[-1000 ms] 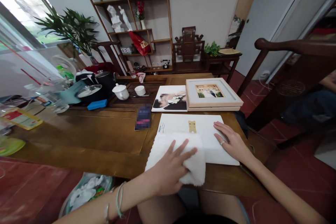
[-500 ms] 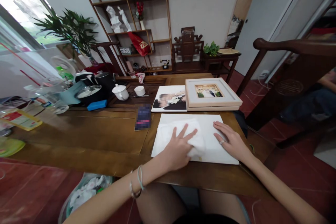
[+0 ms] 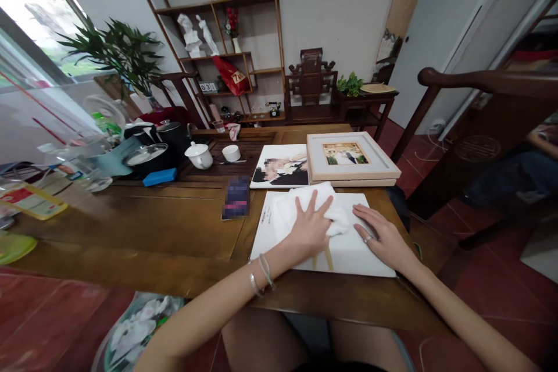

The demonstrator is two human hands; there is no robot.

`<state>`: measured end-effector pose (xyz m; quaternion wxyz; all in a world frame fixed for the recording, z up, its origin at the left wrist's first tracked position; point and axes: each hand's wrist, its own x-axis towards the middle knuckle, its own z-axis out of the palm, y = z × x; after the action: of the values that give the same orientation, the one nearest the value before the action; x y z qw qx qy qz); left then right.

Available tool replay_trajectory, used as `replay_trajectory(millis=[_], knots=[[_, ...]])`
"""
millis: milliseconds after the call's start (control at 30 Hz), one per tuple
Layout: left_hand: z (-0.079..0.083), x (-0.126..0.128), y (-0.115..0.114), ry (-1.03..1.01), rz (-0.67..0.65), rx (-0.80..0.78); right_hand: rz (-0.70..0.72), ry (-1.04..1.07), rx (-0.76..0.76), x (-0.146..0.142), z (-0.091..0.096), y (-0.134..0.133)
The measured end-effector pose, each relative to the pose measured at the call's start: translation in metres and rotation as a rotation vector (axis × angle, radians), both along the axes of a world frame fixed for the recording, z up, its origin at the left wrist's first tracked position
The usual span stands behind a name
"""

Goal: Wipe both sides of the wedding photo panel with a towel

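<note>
Head view: left hand spread over a white cloth, on a white panel

Folded white fabric cloth [image 3: 283,215] lies under the left hand [image 3: 311,228] and spreads out ahead of it and to its left. Left fingers fanned well apart, flat on the fabric, not clamped. Cloth sits over the far middle of a flat white rectangular panel [image 3: 351,253], its far edge reaching past the panel's far edge. Panel's long axis runs left to right before the person, near the table edge.

Right hand [image 3: 384,239] rests on the panel's right part, fingers extended and nearly together, gripping nothing visible. Left is the nearer hand to the cloth; right lies beside it, apart.

Counts: one cloth; one white panel, two narrow tan strips [image 3: 329,257] showing near its close edge; one photo-printed panel [image 3: 285,171] beyond; beside that, a stack of pale wooden frames [image 3: 378,171], two layers visible; one dark, blurred rectangular object [image 3: 235,200] to the left; one white lidded porcelain pot [image 3: 199,156]; one small white cup [image 3: 231,154]; one bright blue block [image 3: 159,177]. All on one brown wooden table [image 3: 174,209].
</note>
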<state>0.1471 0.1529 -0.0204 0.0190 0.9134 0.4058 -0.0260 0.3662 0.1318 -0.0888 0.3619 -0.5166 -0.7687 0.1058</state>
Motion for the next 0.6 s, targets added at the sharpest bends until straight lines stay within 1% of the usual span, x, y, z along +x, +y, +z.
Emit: replay_trajectory(millis=[33, 100, 167, 300, 367, 433, 567, 600], knots=[[-0.002, 0.006, 0.003, 0.017, -0.006, 0.016, 0.005, 0.003, -0.001, 0.0, 0.0, 0.0], [-0.003, 0.013, -0.002, 0.044, -0.021, 0.019, 0.013, 0.007, -0.005, 0.001, -0.001, 0.0], [-0.002, 0.015, -0.02, 0.045, -0.06, 0.028, 0.01, 0.011, -0.01, 0.001, -0.001, 0.001], [0.001, 0.013, -0.066, 0.006, -0.216, 0.044, 0.004, 0.031, -0.021, 0.001, -0.001, 0.001], [0.001, 0.014, -0.075, -0.002, -0.253, 0.03, 0.014, 0.036, -0.033, 0.001, -0.001, 0.001], [0.001, 0.016, -0.068, 0.0, -0.224, 0.022, 0.018, 0.037, -0.042, 0.002, -0.001, 0.001], [0.0, 0.027, -0.03, 0.023, -0.051, 0.0, 0.023, 0.037, -0.029, 0.002, -0.001, 0.001], [-0.001, 0.03, -0.024, 0.028, -0.016, -0.004, 0.029, 0.038, -0.025, 0.002, -0.002, 0.001]])
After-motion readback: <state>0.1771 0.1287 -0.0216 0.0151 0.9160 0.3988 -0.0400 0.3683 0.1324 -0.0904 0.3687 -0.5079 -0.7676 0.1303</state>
